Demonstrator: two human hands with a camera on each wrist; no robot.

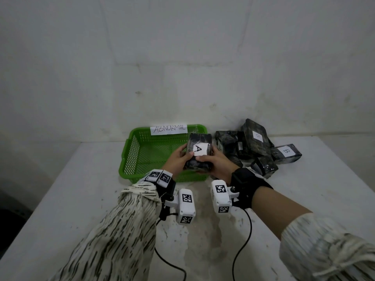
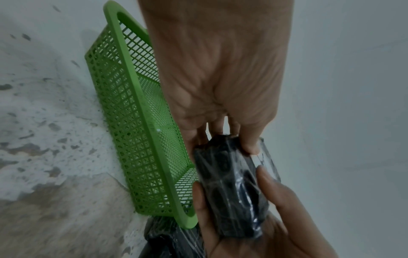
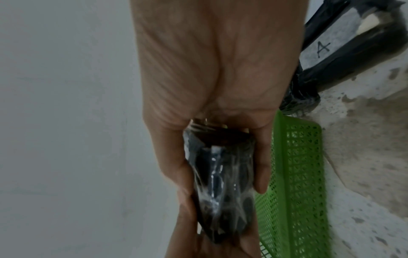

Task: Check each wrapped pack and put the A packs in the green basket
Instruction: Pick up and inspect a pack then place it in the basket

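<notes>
Both hands, left (image 1: 177,159) and right (image 1: 218,163), wrapped round pack (image 1: 199,154) mid-frame | label reads A, checking done | next: lower into green basket (image 1: 129,157) behind

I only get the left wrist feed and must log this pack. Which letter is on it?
Observer: The head view shows an A on the label of the pack, which the left hand and right hand both grip.
Operator: Is the basket marked?
Observer: Yes. A paper sign on the far rim of the basket reads ABNORMAL.
Operator: Any other A in the pile?
Observer: The right wrist view shows another pack labelled A, lying on the table beside the basket.
</notes>
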